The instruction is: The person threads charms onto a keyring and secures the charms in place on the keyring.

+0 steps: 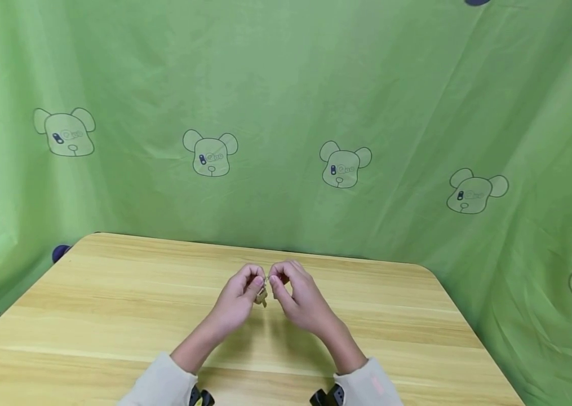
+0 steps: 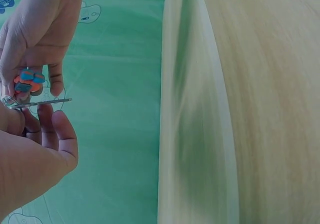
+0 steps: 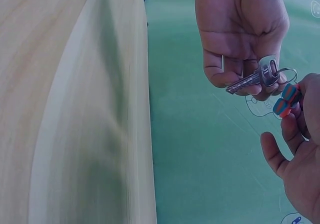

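A green bear-printed fabric curtain (image 1: 275,84) hangs at twelve o'clock beyond a pale wood-grain table (image 1: 377,316) with rounded far corners, above which the left hand (image 1: 236,299) pinches flat metal keys (image 1: 262,297) at its three o'clock. Only the wrist views reveal the small orange-and-blue trinket (image 3: 284,105) that the right hand (image 1: 302,296), at the keys' three o'clock, grips near their thin metal ring (image 3: 295,75).
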Motion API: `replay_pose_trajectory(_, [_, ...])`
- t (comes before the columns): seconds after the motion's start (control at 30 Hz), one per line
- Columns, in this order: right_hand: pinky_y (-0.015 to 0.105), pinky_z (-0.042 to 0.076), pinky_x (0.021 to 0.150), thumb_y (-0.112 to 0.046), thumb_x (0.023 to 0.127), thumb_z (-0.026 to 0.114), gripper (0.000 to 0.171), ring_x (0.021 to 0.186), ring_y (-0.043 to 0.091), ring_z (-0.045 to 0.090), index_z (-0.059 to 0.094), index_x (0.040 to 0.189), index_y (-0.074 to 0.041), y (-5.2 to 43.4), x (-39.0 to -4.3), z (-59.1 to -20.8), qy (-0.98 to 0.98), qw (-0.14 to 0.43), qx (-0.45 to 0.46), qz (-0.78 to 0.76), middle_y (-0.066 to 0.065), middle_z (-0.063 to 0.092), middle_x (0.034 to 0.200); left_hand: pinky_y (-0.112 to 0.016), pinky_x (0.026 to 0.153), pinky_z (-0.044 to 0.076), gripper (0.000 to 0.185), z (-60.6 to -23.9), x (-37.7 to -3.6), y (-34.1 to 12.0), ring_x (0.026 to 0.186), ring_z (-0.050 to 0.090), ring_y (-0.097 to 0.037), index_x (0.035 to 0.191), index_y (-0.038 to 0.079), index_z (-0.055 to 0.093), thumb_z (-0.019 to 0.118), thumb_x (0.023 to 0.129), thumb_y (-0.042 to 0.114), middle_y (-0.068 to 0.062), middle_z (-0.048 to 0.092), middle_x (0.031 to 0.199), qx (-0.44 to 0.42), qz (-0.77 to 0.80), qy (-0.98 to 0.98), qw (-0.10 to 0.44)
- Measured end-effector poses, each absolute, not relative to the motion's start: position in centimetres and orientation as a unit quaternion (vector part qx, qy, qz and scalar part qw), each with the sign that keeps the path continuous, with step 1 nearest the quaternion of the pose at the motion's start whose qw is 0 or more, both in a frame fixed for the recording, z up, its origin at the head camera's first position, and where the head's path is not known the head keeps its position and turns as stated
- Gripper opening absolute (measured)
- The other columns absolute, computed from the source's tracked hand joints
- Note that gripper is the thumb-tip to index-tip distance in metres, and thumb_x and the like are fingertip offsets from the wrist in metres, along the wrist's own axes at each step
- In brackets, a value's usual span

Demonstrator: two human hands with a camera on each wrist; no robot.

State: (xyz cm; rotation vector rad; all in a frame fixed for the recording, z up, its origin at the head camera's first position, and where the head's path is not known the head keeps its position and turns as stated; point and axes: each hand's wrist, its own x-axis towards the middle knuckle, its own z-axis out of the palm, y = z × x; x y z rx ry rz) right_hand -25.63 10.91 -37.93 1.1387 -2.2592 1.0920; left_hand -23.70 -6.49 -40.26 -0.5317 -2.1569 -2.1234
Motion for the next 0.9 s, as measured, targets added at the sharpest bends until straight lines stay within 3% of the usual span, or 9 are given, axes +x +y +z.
replay_pose_trajectory(0.9, [0.036, 0.052, 0.077, -0.003, 0.102, 0.056, 0.008, 0.088, 0.011, 0.053, 0.058, 0.099, -0.01, 10.98, -25.79, -38.35, -0.805, 0.186, 0.416, 0.379, -0.006, 0.054, 0.089, -0.025, 0.072, 0.049, 0.012, -40.31, -23.67, -6.55, 0.085, 0.053, -0.02, 0.108, 0.0, 0.052, 0.041, 0.11, 0.005, -0.009, 0.051, 0.092, -0.168, -0.695, -0.698, 0.041])
